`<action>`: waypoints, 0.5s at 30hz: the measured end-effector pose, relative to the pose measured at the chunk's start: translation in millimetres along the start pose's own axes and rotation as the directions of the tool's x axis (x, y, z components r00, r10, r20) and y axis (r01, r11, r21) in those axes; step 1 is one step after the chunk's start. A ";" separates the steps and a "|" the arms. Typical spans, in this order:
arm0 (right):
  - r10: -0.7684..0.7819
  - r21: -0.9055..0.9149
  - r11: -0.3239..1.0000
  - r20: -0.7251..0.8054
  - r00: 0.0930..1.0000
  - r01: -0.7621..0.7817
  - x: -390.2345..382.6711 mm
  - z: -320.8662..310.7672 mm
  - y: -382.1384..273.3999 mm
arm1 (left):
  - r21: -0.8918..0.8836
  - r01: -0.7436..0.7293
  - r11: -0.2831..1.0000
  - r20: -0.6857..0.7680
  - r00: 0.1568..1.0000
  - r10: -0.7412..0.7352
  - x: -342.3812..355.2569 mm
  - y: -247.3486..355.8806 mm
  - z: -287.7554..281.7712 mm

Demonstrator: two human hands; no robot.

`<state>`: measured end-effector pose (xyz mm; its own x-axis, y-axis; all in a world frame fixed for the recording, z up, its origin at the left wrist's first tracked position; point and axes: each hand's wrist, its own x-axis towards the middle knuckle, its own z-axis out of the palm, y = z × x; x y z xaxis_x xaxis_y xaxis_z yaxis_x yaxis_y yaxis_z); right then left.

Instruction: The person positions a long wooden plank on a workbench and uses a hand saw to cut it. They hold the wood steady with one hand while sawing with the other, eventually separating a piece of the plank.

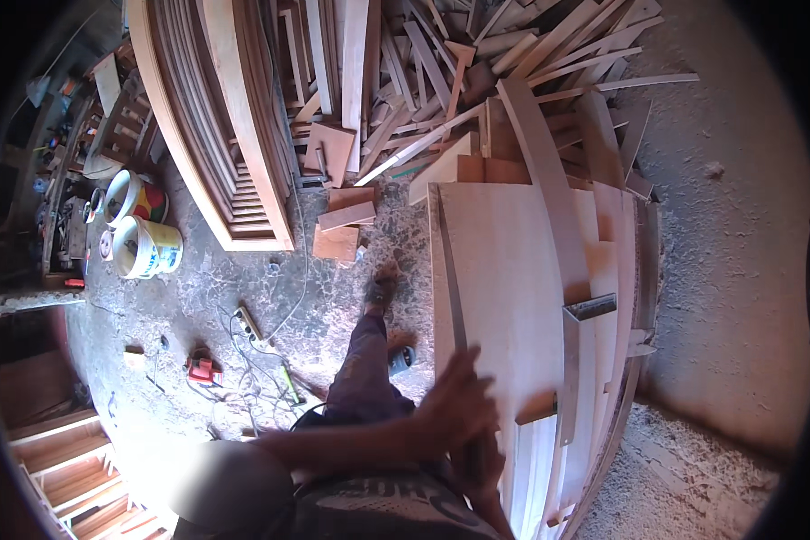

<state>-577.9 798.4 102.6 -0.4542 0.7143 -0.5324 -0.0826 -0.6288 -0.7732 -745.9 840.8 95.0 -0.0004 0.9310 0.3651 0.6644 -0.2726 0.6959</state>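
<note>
A large pale wooden panel lies at my right side. Along its left part runs a long, narrow dark strip, and my left hand is at the strip's near end. Blur on its fingers hides whether they grip the strip. Lower down, by the panel's near left edge, my right hand is partly covered by the left one, so its fingers do not show well. Farther right on the panel, an L-shaped metal square rests beside a small wooden block.
Offcuts pile up at the back. Tall louvred frames stand at back left, near two paint buckets. Cords, a power strip and a red tool litter the floor. A bare wall rises at right.
</note>
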 end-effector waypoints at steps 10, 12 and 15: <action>-0.636 -0.714 0.477 0.121 0.762 0.512 228.6 69.7 -73.2 | -0.331 0.400 0.855 0.074 0.914 -0.399 155.4 -185.3 -15.2; -0.642 -0.711 0.462 0.144 0.753 0.530 171.5 54.4 -50.8 | 0.263 -0.065 0.963 0.015 0.998 0.064 93.8 -157.7 15.0; -0.266 -0.698 0.661 0.125 0.956 0.275 10.5 -4.5 -6.4 | -0.002 -0.090 0.996 -0.055 0.994 0.089 12.6 -16.2 1.8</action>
<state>-578.2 811.3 100.5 -0.5230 0.8117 -0.2602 0.4398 -0.0045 -0.8981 -755.3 857.3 87.2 0.0181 0.8882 0.4592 0.6605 -0.3554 0.6614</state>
